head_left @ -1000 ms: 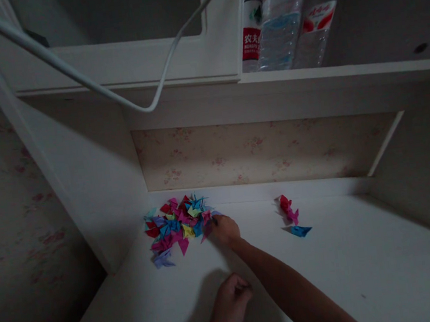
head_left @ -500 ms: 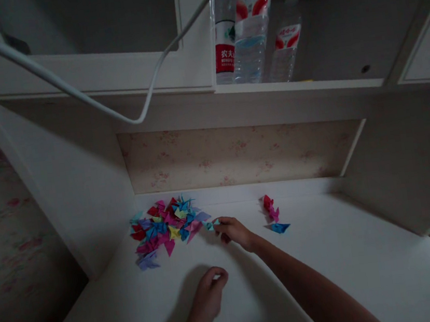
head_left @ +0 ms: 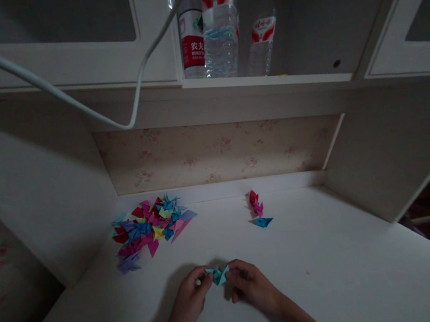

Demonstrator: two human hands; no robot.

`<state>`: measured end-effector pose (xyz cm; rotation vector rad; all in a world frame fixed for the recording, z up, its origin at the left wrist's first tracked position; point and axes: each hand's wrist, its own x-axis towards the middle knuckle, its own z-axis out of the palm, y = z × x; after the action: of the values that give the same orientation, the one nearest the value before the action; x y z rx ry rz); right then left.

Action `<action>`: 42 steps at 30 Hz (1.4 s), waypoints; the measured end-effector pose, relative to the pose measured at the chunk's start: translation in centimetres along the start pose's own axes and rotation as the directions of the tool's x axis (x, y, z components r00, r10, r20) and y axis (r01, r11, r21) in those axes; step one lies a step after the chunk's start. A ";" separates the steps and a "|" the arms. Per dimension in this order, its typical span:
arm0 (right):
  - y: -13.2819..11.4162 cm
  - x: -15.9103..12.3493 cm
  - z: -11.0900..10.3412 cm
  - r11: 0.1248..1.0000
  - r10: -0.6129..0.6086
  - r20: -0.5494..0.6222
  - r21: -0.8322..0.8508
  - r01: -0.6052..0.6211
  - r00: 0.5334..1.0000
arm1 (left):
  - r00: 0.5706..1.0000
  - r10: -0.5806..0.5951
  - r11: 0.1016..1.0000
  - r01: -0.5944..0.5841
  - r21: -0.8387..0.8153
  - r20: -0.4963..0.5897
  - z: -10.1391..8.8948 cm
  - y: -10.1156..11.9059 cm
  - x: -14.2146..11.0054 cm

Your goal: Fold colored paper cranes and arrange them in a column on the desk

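Observation:
Between my two hands, just above the white tabletop, is a small teal folded-paper piece (head_left: 218, 275), apparently an origami crane. My left hand (head_left: 192, 292) pinches its left tip with thumb and finger. On the other side, my right hand (head_left: 251, 282) is closed on its right tip. A heap of folded paper pieces (head_left: 145, 235) in pink, red, blue, purple and yellow lies farther back on the left. Back right of my hands sit a few more: a blue folded-paper piece (head_left: 264, 222) and, behind it, red and pink ones (head_left: 256, 203).
A white cable (head_left: 95, 113) hangs across the upper left. Overhead, a shelf (head_left: 268, 81) holds plastic bottles (head_left: 220, 45). Side panels (head_left: 385, 145) and a flowered back wall (head_left: 214, 153) enclose the white table (head_left: 330, 272).
My right hand has brought the teal paper piece from beside the heap toward me. My left hand has closed on its other tip. The view has shifted to the right.

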<state>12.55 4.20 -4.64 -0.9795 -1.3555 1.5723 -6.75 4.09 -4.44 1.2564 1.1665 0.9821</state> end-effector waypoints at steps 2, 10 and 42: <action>0.1 0.0 0.0 0.999 -0.011 -0.018 -0.041 0.010 1.000 | 1.000 0.012 1.000 -0.012 0.027 -0.005 -0.1 -0.2 0.0; 0.2 0.1 -0.3 0.997 -0.053 -0.155 -0.064 0.044 0.986 | 0.999 0.033 0.993 -0.030 0.113 -0.024 0.0 0.5 -0.2; -0.1 0.0 -0.5 0.993 -0.098 -0.177 -0.086 0.084 0.979 | 0.999 -0.002 0.995 0.007 0.096 -0.054 0.2 1.1 -0.5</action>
<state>13.01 4.35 -4.65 -1.0655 -1.3233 1.3368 -6.59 3.66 -3.28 1.3097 1.2708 0.9710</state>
